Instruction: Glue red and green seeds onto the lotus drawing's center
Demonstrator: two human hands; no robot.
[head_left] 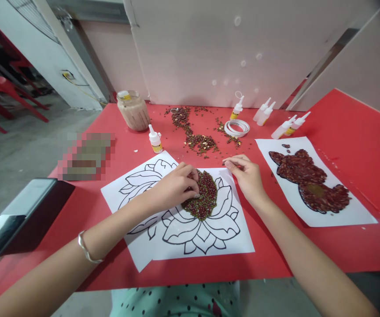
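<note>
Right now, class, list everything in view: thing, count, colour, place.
Table: one, red, centre.
Lotus drawings: two, black on white, centre.
Seed patch: one, green and red, front lotus.
Loose seeds: uncounted, mixed brown, behind drawings.
Seed-covered picture: one, dark red-brown, right sheet.
Nozzle bottles: six, whitish, table's far half.
Ring-shaped roll: one, white, near right bottles.
Glass jar: one, brownish contents, back left.
Cased device: one, dark, left.
Pixelated item: one, greenish, left, unidentifiable.
Chair: at least one, red, upper left.
Wall: one, whitish, back.
Plug: one, yellow, left wall.
Floor: one, grey, left.
Spotted garment: one, mint green, bottom.
Bangle: one, silver, left wrist.
Left hand: one, bare, at seed patch.
Right hand: one, bare, above table.
</note>
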